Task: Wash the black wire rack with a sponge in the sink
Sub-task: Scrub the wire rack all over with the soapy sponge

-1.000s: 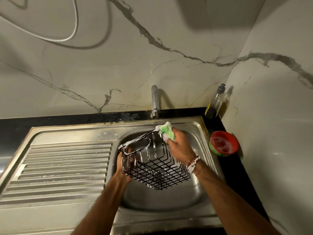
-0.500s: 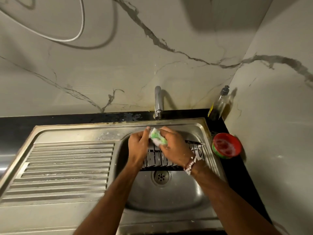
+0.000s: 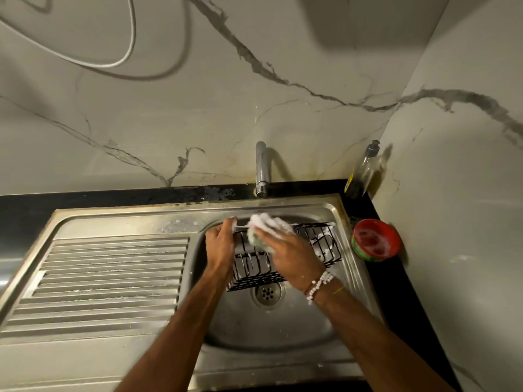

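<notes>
Scrubbing was in hand: the black wire rack (image 3: 319,244) was gripped in the stainless steel sink (image 3: 283,329) by curled fingers of the left hand (image 3: 220,244). The foamy green sponge (image 3: 256,239) was held against it by fingers of the right hand (image 3: 291,256). The rack's right end was judged due next.

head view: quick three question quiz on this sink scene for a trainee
1. True or false: there is no foam on the black wire rack.
2. What does the right hand hold against the rack? A: sponge. B: brush. C: towel.
3. Fill in: the red bowl stands on the counter to the ___ of the sink.

Key: 1 false, white foam clings to its wires; 2 A; 3 right.
</notes>
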